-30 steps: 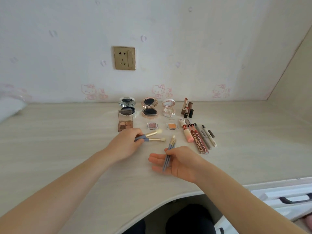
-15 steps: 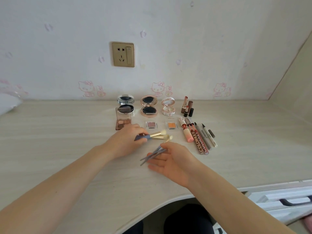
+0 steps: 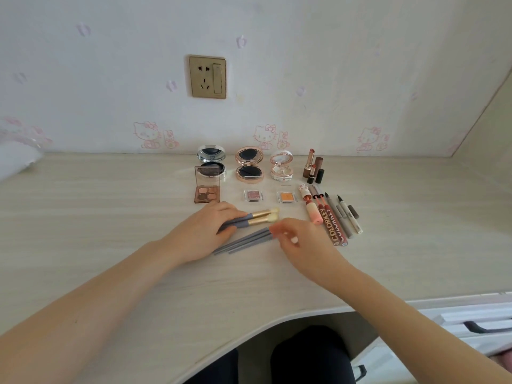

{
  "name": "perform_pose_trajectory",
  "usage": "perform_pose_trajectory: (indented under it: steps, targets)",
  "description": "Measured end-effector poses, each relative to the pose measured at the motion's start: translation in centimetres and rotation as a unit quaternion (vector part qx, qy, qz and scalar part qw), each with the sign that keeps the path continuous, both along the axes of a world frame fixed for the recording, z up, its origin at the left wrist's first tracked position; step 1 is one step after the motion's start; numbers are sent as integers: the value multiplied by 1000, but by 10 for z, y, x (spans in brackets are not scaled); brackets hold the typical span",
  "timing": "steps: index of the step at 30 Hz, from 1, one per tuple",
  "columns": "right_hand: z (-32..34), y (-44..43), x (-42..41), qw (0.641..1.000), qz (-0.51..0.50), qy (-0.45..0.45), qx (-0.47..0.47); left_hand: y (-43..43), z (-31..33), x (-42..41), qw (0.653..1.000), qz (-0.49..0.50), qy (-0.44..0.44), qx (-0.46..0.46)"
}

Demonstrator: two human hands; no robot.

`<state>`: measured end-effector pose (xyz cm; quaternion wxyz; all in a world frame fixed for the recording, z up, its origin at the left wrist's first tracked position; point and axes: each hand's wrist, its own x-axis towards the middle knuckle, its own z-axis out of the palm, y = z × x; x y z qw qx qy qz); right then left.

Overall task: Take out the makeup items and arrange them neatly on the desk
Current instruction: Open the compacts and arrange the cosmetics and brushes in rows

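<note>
Two thick makeup brushes (image 3: pixel 259 218) with blue handles, gold ferrules and pale tips lie on the desk (image 3: pixel 110 231). My left hand (image 3: pixel 206 230) rests on their handles, fingers curled over them. Just below lie several thin blue-grey brushes (image 3: pixel 243 241), slanting down to the left. My right hand (image 3: pixel 297 239) pinches their tip end with curled fingers. Behind stand three open compacts (image 3: pixel 249 167), an eyeshadow palette (image 3: pixel 207 189), two small pans (image 3: pixel 287 196), lipsticks (image 3: pixel 313 167) and a row of lip glosses and pens (image 3: pixel 335 220).
A gold wall socket (image 3: pixel 207 77) is on the papered wall behind. A white soft object (image 3: pixel 13 159) lies at the far left. The desk's curved front edge runs above my knees, and a white drawer with a dark handle (image 3: pixel 482 327) stands open at lower right.
My right hand has turned palm down and laid the thin brushes flat on the desk below the thick ones. My left hand stays on the thick brushes.
</note>
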<state>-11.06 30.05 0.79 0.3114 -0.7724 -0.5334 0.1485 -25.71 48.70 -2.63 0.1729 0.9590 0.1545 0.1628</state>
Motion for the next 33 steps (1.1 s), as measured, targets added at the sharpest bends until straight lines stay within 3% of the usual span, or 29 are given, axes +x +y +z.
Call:
perform_pose_trajectory:
  steps: [3,7,12,22,33]
  targets:
    - [-24,6,12,964,100,-242,43,-2,-2,-6,998,7,-59,9]
    - [-42,15,20,932,114,-333,81,1,-4,-13,996,10,-88,33]
    - [-43,19,16,917,118,-363,119,4,-7,-13,993,-5,-107,45]
    - [-43,33,14,928,105,-338,118,5,-1,-3,994,-21,-105,38]
    - [-45,38,17,913,186,-336,138,4,-12,-10,993,-23,-111,44]
